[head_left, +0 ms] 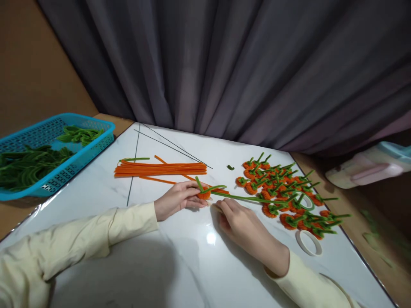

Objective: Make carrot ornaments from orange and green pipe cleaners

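Observation:
My left hand (184,196) holds a small orange pumpkin (204,193) made of pipe cleaner, pinched between thumb and fingers. Green pipe cleaner ends stick up and out from its top. My right hand (236,220) is just to the right, fingers closed together near the pumpkin. Something small and pale shows at its fingertips, too small to name. Behind that hand, long green pipe cleaners (247,197) stretch toward the finished-looking pumpkins (282,188), a cluster with green stems on the right. A bundle of orange pipe cleaners (160,169) lies beyond my left hand.
On the left stands a blue basket (107,136) with green pipe cleaners (35,167) inside. Two rolls of tape (308,243) lie by the pumpkins. Thin dark rods (173,147) cross the far tabletop. A pale cup (369,167) is at right; a grey curtain (205,64) hangs behind.

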`<state>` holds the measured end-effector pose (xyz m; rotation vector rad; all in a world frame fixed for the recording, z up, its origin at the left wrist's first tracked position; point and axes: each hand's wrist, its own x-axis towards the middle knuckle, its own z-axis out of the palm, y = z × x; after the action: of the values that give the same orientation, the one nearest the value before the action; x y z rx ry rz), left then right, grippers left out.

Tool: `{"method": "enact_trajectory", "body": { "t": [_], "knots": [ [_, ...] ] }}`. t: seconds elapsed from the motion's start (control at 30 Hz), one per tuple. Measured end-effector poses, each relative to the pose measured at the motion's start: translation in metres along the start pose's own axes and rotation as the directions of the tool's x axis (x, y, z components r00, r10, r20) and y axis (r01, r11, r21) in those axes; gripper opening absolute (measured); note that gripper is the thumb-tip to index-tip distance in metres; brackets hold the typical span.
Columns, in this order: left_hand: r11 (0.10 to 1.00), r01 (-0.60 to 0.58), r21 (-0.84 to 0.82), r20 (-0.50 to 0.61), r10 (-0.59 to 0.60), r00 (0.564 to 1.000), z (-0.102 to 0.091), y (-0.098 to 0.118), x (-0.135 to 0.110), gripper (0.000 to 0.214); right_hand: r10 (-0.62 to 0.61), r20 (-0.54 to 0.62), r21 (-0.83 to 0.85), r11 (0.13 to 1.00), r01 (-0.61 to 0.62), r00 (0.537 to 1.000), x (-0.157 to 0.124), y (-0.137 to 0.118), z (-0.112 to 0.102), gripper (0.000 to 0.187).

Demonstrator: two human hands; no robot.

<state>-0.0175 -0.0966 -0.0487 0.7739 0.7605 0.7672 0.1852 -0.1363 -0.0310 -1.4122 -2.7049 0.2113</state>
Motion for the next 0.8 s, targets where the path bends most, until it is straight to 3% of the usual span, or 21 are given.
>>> {"method": "enact_trajectory", "body": {
  "t": [0.13,0.3,0.4,0.5,0.67,0.73,0.8],
  "knots": [
    [0.998,-0.019,0.054,-0.046,0.022,0.999,0.0,0.0,-0.001,0.021,0.099,0.155,0.125,0.985,-0.119,0.983,-0.005,0.011,-0.001,0.02],
    [0.991,-0.016,0.132,-0.009,0.018,1.0,0.002,0.001,-0.002,0.025,0.056,0.137,0.361,0.927,-0.103,0.989,-0.01,0.033,-0.019,0.018],
    [0.983,-0.033,0.181,0.023,0.029,0.999,0.003,-0.001,-0.004,0.033,0.054,0.207,0.474,0.868,-0.148,0.977,-0.008,0.035,-0.034,0.023],
    [0.966,-0.075,0.247,0.036,0.069,0.997,0.003,-0.005,-0.006,0.039,0.012,0.362,0.673,0.688,-0.271,0.932,-0.005,0.028,-0.043,0.032],
    [0.943,-0.124,0.309,0.034,0.119,0.992,0.004,-0.012,-0.009,0.04,-0.021,0.553,0.821,0.185,-0.541,0.833,-0.001,0.01,-0.038,0.057],
    [0.945,-0.122,0.304,0.029,0.119,0.992,0.006,-0.013,-0.01,0.04,-0.05,0.557,0.83,0.077,-0.553,0.829,0.0,0.005,-0.034,0.058],
    [0.947,-0.119,0.297,0.029,0.116,0.993,0.007,-0.013,-0.01,0.04,-0.057,0.528,0.849,0.056,-0.525,0.848,0.0,0.0,-0.03,0.057]
  ]
}}
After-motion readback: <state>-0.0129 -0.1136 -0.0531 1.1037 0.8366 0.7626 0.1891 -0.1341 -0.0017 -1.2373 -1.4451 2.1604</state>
